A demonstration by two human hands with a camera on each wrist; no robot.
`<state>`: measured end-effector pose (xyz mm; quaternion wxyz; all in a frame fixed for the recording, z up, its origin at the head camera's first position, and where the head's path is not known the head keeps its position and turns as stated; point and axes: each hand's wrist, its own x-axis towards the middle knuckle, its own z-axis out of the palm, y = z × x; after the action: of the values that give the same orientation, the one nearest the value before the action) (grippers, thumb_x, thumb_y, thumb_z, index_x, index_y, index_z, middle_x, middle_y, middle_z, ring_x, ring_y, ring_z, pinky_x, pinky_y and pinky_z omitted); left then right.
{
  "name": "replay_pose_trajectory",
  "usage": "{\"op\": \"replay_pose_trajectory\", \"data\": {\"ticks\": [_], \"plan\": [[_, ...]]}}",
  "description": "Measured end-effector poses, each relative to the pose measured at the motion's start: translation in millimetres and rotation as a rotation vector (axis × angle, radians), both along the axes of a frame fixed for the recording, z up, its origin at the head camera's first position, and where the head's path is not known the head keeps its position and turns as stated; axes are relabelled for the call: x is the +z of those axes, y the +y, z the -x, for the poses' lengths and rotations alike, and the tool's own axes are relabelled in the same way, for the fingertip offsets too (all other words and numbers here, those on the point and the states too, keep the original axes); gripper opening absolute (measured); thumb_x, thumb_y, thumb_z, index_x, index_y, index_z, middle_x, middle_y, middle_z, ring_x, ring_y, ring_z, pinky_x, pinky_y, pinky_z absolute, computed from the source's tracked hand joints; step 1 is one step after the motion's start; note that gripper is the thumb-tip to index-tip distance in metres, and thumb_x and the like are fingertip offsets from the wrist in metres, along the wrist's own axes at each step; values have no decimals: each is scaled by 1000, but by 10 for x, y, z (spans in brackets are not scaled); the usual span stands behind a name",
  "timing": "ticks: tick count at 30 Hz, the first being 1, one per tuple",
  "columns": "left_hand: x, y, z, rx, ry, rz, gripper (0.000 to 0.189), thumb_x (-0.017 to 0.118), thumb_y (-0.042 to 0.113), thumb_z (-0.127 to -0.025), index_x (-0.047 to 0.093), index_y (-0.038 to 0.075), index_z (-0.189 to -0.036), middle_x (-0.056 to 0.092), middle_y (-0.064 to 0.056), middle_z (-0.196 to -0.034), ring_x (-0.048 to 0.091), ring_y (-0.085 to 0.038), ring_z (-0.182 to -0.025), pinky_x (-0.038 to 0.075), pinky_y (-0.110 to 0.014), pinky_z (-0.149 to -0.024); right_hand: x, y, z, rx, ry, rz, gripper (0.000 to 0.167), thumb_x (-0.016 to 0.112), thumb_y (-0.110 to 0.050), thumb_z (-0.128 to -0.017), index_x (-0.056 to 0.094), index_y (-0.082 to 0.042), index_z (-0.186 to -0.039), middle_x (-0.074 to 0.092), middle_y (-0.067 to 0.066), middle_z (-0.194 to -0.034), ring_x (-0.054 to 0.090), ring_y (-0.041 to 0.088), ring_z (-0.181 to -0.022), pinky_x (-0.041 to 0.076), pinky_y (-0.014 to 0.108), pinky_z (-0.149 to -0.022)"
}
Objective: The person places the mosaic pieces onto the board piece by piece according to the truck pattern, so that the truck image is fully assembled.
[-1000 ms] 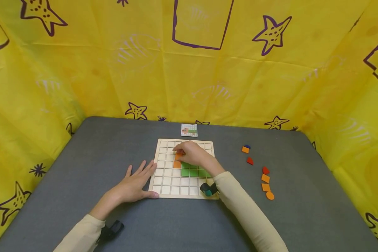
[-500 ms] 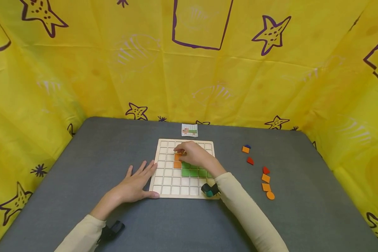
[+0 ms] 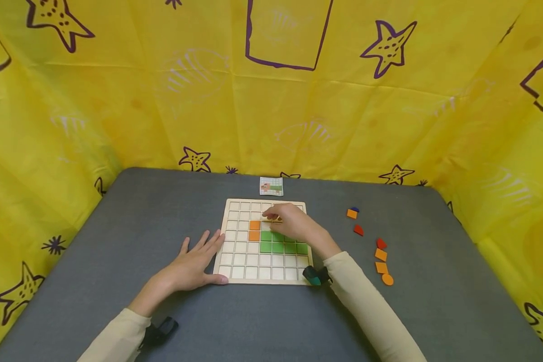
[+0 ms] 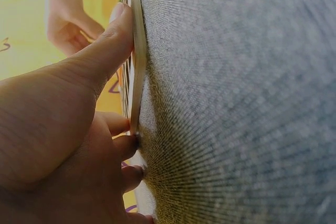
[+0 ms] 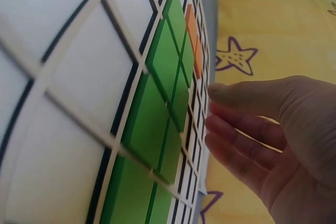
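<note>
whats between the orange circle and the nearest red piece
From the red piece down to the orange circle: one orange square, then a second orange square, as the head view shows.

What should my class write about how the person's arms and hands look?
Plain, long cream sleeves end near the wrists. A small black device sits at each wrist. The left hand and right hand wear no gloves.

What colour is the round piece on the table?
Orange. The round piece shows best in the head view.
</note>
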<state>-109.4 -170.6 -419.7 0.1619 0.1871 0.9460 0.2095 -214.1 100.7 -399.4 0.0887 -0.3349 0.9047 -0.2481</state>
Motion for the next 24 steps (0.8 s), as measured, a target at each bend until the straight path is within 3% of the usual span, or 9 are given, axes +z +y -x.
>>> {"op": "replay_pose_trajectory", "data": {"ticks": [13,24], "plan": [[15,7,2,-3,5,3,108,73,56,-79,19,4,-156,15,-18,-162,7,-45,-147,-3,-72,-107,5,346,-73,-62,47,-19,30,70,-7,-90,69,-3,-119,70,7,-111,65,21,-100,53,36,-87],[0,-4,1,-9,16,2,107,72,56,-80,19,4,-156,15,-18,-162,8,-44,-147,-2,-72,-107,-16,635,-116,-94,85,26,29,71,-5,-89,69,-1,-117,71,9,-107,66,22,-95,54,38,-84]]}}
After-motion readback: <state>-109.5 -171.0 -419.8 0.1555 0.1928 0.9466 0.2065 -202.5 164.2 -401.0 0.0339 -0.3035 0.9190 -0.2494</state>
